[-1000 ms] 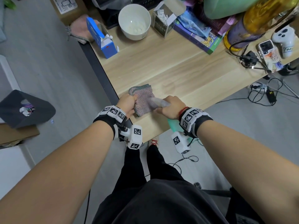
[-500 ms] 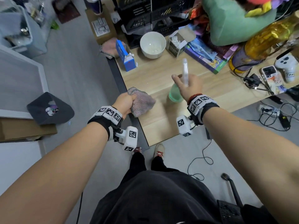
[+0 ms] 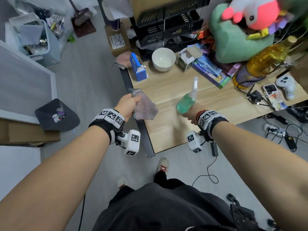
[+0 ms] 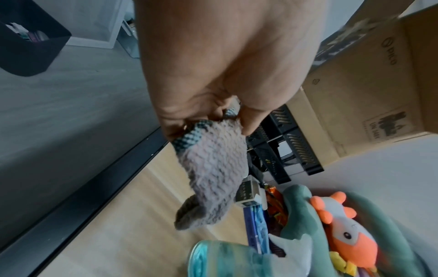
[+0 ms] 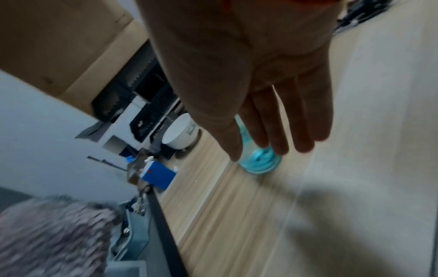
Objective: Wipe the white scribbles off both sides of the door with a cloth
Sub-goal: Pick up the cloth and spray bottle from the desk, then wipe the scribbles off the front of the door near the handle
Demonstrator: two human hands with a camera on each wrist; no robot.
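While we stand at the bench's corner, things run left to right like this:

Bin: our dark fabric bin (image 3: 56,116) sits on the floor, well apart from the work.

Left hand: our left hand (image 3: 127,105) bunches the cloth (image 3: 144,108) in a closed fist, so it hangs ready to carry to the door.

Cloth: nubbly grey-pink knit with a woven checked edge, soft and limp, drooping over the bench (image 3: 168,130) edge.

Right hand: our right hand (image 5: 260,105) has its fingers straight and spread beside the spray bottle (image 3: 187,99); we think it merely touches the glassy teal base, though blur hides the contact.

Spray bottle: translucent teal body, clear slim nozzle, tilted over the pale wood-grain bench, likely being set down.

Door: no scribbled door shows here, so we judge wiping hasn't begun.
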